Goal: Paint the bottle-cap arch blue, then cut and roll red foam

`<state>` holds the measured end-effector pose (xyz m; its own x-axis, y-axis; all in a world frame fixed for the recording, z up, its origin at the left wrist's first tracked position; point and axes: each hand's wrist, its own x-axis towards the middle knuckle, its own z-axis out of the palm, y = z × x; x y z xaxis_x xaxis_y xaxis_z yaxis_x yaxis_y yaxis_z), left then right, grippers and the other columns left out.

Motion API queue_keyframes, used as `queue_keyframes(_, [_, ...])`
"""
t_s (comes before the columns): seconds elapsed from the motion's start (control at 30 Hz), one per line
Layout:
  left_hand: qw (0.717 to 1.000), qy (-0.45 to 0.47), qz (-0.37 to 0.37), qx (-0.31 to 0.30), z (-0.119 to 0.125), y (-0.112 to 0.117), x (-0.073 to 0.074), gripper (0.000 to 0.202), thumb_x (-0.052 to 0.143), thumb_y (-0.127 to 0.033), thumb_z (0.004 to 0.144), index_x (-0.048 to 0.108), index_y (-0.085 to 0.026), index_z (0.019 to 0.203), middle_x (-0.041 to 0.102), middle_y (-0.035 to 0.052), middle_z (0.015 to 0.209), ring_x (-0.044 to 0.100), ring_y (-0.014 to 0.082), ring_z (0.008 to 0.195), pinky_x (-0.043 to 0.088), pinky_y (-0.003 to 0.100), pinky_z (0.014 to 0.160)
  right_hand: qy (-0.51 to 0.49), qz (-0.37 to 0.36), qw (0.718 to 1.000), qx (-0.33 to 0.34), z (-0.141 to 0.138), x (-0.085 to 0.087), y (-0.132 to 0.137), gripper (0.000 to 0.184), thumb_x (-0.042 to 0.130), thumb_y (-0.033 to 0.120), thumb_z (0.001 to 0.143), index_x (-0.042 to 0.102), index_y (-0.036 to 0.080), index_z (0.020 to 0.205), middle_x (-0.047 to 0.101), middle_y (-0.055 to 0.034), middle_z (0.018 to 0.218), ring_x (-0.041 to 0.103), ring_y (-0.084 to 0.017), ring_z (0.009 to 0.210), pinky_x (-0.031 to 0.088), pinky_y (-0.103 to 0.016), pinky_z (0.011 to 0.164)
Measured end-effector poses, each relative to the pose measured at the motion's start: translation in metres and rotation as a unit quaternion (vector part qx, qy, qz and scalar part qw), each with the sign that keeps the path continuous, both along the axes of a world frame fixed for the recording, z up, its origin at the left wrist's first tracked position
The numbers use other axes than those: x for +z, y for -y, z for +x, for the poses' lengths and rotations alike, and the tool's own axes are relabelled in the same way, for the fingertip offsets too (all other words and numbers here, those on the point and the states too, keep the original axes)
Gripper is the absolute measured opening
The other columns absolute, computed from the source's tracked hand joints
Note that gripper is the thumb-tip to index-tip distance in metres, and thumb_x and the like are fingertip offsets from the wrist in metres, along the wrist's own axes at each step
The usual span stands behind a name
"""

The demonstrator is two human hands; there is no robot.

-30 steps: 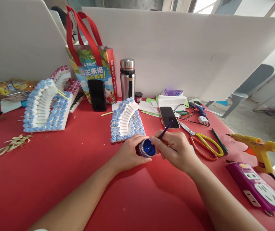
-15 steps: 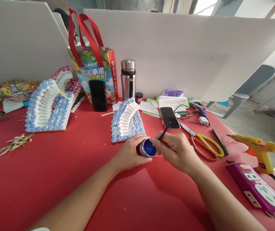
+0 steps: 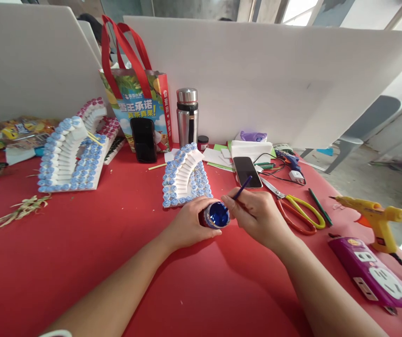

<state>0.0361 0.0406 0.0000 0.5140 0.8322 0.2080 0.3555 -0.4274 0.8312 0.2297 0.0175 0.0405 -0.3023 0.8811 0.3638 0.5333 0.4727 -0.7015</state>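
My left hand [image 3: 187, 223] is wrapped round a small open jar of blue paint [image 3: 218, 215] tilted on the red table [image 3: 81, 252]. My right hand [image 3: 259, 215] pinches a thin purple brush [image 3: 242, 187] whose tip dips into the jar's blue paint. Just behind the hands lies a small white curved foam staircase [image 3: 186, 175] edged with blue and white paper rolls.
A larger blue-edged staircase [image 3: 69, 157] and a pink-edged one sit at left. A gift bag [image 3: 136, 100], black phone [image 3: 142, 139], steel flask [image 3: 187, 117], second phone [image 3: 246, 171], scissors [image 3: 297, 210], yellow glue gun [image 3: 375, 217] and purple power strip [image 3: 373, 271] surround the hands. White boards [image 3: 274, 79] wall the back.
The brush tip has shifted slightly inside the jar. Both hands stay in place holding the same things.
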Motion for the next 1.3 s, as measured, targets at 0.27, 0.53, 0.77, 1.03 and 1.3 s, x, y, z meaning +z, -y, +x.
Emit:
queue_keyframes(0.27, [1.0,-0.012,0.012,0.002,0.0,0.0,-0.001,0.044,0.081,-0.022,0.069,0.065,-0.023,0.11,0.066,0.0035,0.11,0.062,0.0223,0.101,0.05,0.035,0.091,-0.016,-0.012,1.0,-0.002,0.002,0.002,-0.001,0.031,0.051,0.037,0.1,0.061,0.018,0.077,0.06,-0.0003,0.063,0.051,-0.01,0.052,0.038,-0.023,0.052])
queue_keyframes(0.53, [0.999,-0.01,0.032,-0.006,0.0,0.003,-0.002,0.054,0.08,-0.021,0.07,0.062,-0.025,0.121,0.066,0.0061,0.116,0.062,0.0252,0.11,0.05,0.039,0.098,-0.019,0.064,0.997,-0.036,0.007,0.003,0.0,0.031,0.052,0.035,0.099,0.061,0.018,0.074,0.065,-0.0029,0.069,0.052,-0.01,0.052,0.039,-0.025,0.053])
queue_keyframes(0.77, [0.994,0.003,0.093,0.049,0.0,0.006,0.0,0.051,0.077,-0.024,0.075,0.06,-0.025,0.123,0.064,0.0068,0.126,0.058,0.0253,0.121,0.047,0.041,0.106,-0.013,0.073,0.997,-0.037,0.008,0.005,0.002,0.032,0.054,0.035,0.098,0.06,0.019,0.071,0.063,-0.0018,0.062,0.053,-0.011,0.05,0.04,-0.025,0.052])
queue_keyframes(1.03, [0.991,0.026,0.105,0.081,-0.002,0.002,-0.004,0.054,0.08,-0.025,0.074,0.061,-0.025,0.124,0.064,0.0074,0.129,0.059,0.0261,0.123,0.047,0.043,0.109,-0.28,-0.18,0.942,-0.048,0.004,0.008,-0.006,0.038,0.066,0.052,0.088,0.062,0.016,0.08,0.069,-0.0044,0.063,0.063,-0.016,0.046,0.049,-0.026,0.041])
queue_keyframes(1.3, [0.992,0.028,0.078,0.098,-0.002,0.003,0.0,0.054,0.08,-0.026,0.072,0.062,-0.025,0.122,0.065,0.007,0.128,0.06,0.0269,0.122,0.048,0.044,0.108,-0.313,-0.115,0.938,-0.093,0.01,0.014,-0.006,0.033,0.065,0.048,0.09,0.064,0.017,0.083,0.068,-0.0036,0.064,0.062,-0.015,0.044,0.05,-0.027,0.042])
